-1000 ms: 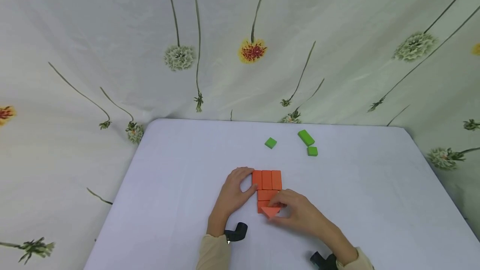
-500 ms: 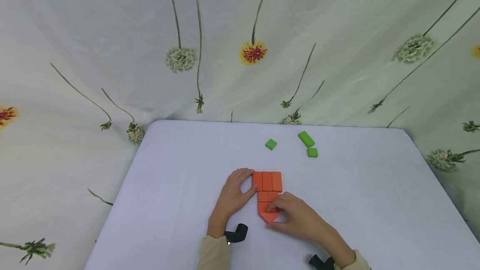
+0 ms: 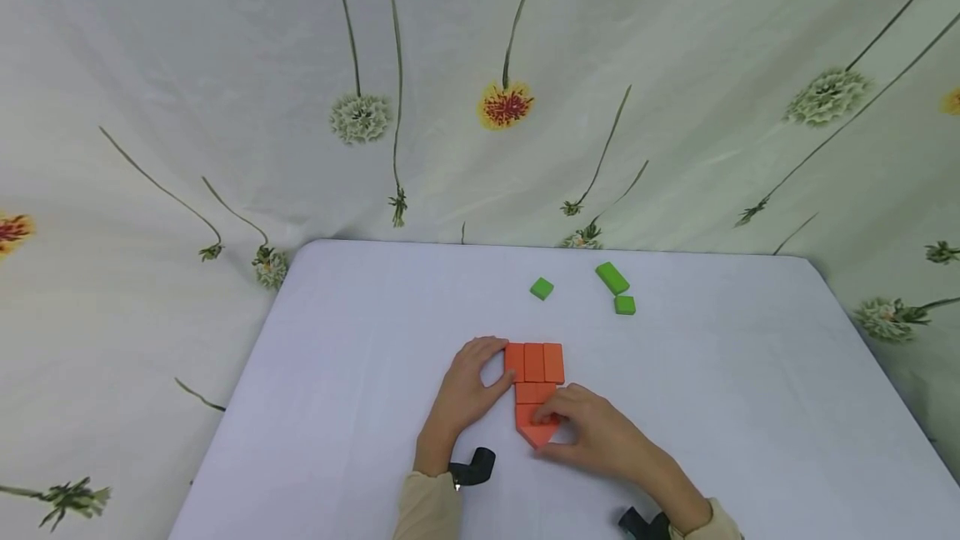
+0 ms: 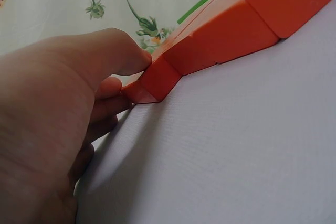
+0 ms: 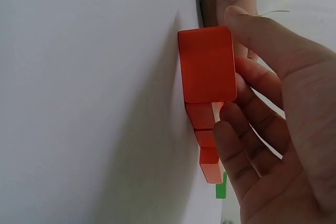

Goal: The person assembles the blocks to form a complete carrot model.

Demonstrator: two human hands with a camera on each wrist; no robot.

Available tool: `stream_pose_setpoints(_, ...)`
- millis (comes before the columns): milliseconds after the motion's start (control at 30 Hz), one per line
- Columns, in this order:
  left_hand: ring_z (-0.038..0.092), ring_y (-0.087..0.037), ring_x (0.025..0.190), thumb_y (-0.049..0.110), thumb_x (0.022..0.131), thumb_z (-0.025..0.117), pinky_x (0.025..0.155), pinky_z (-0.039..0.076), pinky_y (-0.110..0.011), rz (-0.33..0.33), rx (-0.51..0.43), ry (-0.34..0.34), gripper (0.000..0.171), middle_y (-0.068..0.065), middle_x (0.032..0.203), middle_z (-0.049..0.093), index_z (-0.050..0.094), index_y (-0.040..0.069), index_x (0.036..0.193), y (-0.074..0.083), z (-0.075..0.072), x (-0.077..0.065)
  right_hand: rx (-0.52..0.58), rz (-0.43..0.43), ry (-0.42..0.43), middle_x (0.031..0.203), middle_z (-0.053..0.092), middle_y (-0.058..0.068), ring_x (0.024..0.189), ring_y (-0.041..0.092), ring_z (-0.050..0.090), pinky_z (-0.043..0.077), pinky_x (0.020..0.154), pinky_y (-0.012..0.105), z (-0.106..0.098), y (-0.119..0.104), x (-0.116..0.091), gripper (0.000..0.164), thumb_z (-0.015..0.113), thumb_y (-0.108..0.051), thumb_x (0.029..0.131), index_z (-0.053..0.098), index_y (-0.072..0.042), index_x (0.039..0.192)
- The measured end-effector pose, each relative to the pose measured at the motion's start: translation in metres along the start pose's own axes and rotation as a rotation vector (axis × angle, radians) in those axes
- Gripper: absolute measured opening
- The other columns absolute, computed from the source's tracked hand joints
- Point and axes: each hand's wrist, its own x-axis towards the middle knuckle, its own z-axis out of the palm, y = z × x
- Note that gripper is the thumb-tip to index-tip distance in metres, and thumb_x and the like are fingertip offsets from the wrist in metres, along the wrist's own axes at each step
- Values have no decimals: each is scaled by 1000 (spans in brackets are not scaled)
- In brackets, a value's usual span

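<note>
Orange wooden blocks lie flat together in the head view: three upright rectangles side by side in a top row, with crosswise blocks below. At the lower end a triangular block points toward the person, its base against the crosswise block. My right hand pinches this triangle, thumb near its tip and fingertips over its base; the right wrist view shows its orange side face beside the thumb. My left hand grips the leftmost block of the row between thumb and fingers.
Behind the orange blocks lie a green diamond-turned block, a longer green block and a small green one. All rest on a white table, with a flower-printed cloth beyond its far edge.
The right hand has brought the tilted triangular block down flat against the lowest crosswise block, between the first and second frames; it has held still since. The left hand has stayed in place.
</note>
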Motion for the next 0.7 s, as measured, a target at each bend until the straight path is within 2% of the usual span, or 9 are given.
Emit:
stream_pose_setpoints(200,55,-29,134,19,93,76,114,46,-49,2,1,-1,47,-9,137,65,64,9,137,0,-1,0,50,10,31,105,67,-16,98,4,58,57,87,26,-6,4,3,31,86,-33,85,72,-26,112)
stream_pose_setpoints(400,54,-29,135,22,94,75,115,46,-48,-27,0,-17,48,-7,139,64,63,11,139,2,-2,-2,63,26,79,105,69,-13,96,7,60,57,85,25,-11,11,9,32,86,-29,85,73,-25,114)
stream_pose_setpoints(600,55,-29,134,19,93,76,114,47,-49,-6,-8,-6,47,-8,137,64,64,9,137,3,-2,-1,31,12,162,103,71,-7,94,13,63,59,83,30,-20,17,18,31,85,-23,87,73,-17,115)
stream_pose_setpoints(700,56,-29,132,17,93,76,113,48,-49,13,-18,5,46,-9,136,65,64,7,136,3,-2,-1,-8,34,209,104,72,-4,93,14,64,60,81,29,-23,21,22,33,86,-19,85,73,-14,115)
